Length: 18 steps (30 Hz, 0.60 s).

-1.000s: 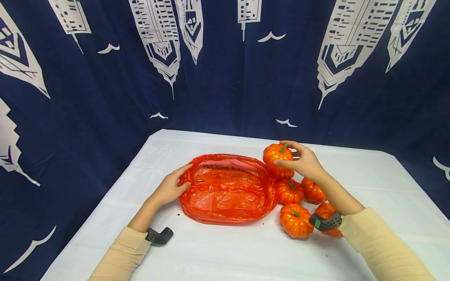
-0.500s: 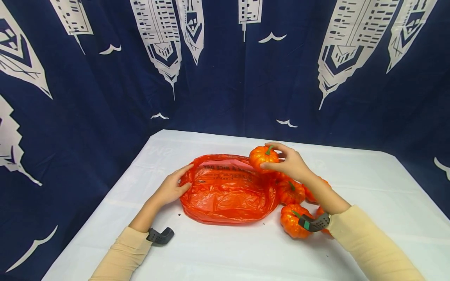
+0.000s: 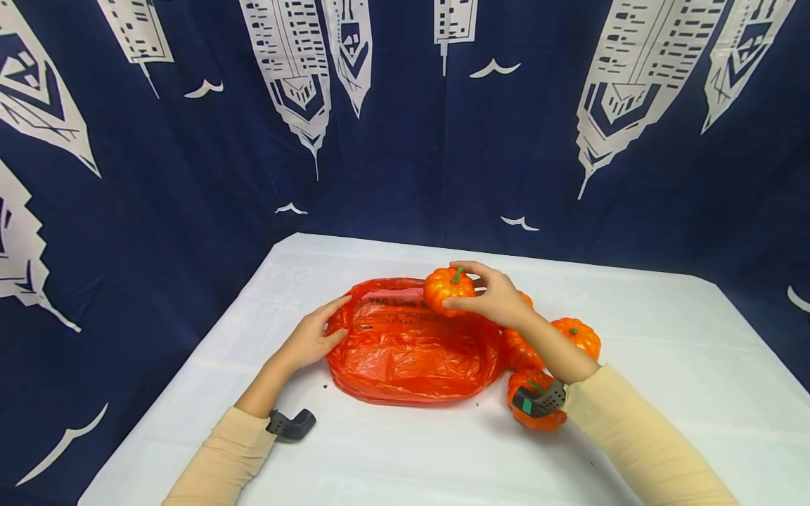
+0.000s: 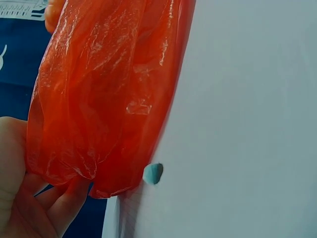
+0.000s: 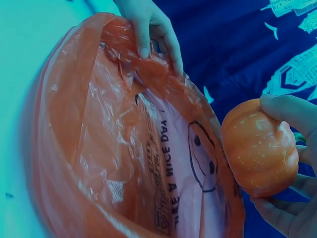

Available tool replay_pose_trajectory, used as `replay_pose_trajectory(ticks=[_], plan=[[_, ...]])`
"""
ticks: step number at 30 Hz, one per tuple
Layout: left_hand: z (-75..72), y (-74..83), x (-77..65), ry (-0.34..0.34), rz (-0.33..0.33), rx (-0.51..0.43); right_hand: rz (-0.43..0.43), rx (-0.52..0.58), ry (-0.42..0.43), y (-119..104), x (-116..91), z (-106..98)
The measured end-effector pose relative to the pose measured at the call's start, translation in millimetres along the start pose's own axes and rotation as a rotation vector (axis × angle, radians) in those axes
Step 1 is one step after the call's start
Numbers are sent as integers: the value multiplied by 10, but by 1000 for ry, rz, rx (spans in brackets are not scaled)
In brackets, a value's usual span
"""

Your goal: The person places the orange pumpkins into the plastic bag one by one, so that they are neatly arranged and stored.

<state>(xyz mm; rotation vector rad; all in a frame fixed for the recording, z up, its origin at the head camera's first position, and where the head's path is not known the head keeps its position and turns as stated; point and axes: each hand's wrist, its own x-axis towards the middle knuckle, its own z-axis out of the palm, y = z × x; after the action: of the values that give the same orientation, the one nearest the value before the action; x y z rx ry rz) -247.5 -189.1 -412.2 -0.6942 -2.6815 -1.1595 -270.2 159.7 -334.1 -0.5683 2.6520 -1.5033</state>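
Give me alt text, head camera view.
The right hand holds a pumpkin near the far edge of an open red bag; the left hand grips the bag's left side. More pumpkins sit to the right on a white table.

Right hand point(image 5: 303, 188) grips one orange pumpkin point(image 5: 260, 148) at the printed side's edge of an open orange-red bag point(image 5: 94, 129); contact undetermined. Left hand point(image 5: 153, 25) touches the bag's far edge. Black lettering point(image 5: 171, 173) and a line-drawn face point(image 5: 203, 156) mark its wall.
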Motion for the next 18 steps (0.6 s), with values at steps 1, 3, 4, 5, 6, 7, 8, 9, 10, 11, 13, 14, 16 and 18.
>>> replay_pose_trajectory(ticks=[1,3,4,5,6,7,8,9,10,11,13,14,16,18], plan=[[3,3,0,-1,-1,-1,-3,-4,-4,0,7,14],[6,9,3,-2,-5,-5,-5,-6,-10,3,21,41],[6,13,5,-3,-7,-6,-3,-4,-11,4,26,54],[7,18,5,-3,-7,-7,-3,-3,-13,5,30,65],[6,23,6,-3,-7,-9,-4,-4,-14,7,33,76],[6,25,5,-2,-6,-9,-5,-5,-15,7,37,87],[5,27,6,-1,-5,-11,-6,-2,-16,6,40,100],[3,28,5,0,-4,-9,-7,0,-18,5,44,114],[3,27,4,1,-2,-9,-7,3,-20,2,48,131],[1,27,3,2,-2,-9,-8,7,-23,-1,52,147],[0,21,0,5,1,-3,-7,27,-32,-11,67,191],[-2,20,-2,6,-2,-2,-6,40,-38,-17,77,217],[-1,13,-5,9,-1,5,-7,54,-48,-26,99,272],[2,11,-10,10,-5,6,-12,55,-52,-34,122,331]])
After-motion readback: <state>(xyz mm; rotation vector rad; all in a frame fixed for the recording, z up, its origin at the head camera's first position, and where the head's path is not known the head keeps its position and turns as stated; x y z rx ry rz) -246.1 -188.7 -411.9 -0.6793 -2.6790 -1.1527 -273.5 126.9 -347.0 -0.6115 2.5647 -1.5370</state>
